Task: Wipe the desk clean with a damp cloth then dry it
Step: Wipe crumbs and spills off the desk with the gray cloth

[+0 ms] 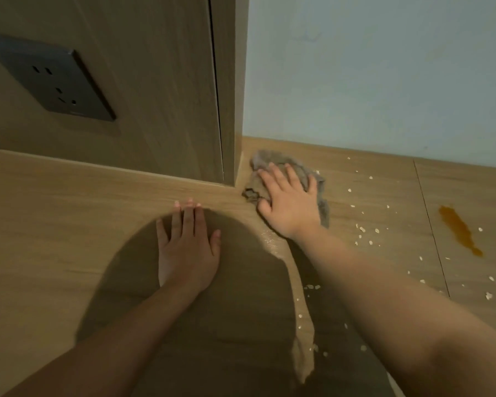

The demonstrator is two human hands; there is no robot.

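My right hand (288,202) pressed the grey cloth (269,159) flat into the desk (55,210) corner, fingers spread, pinching nothing.

My left hand (188,247) lay open on bare wood, left of the cloth and nearer me. The cabinet panel (229,110) touched the cloth's left edge, with the wall (384,81) just beyond my fingertips, so open room ran only rightward. Crumbs (364,229) lay there, an orange spill (458,230) farther out. I judged a loose push could scatter crumbs or smear the spill.
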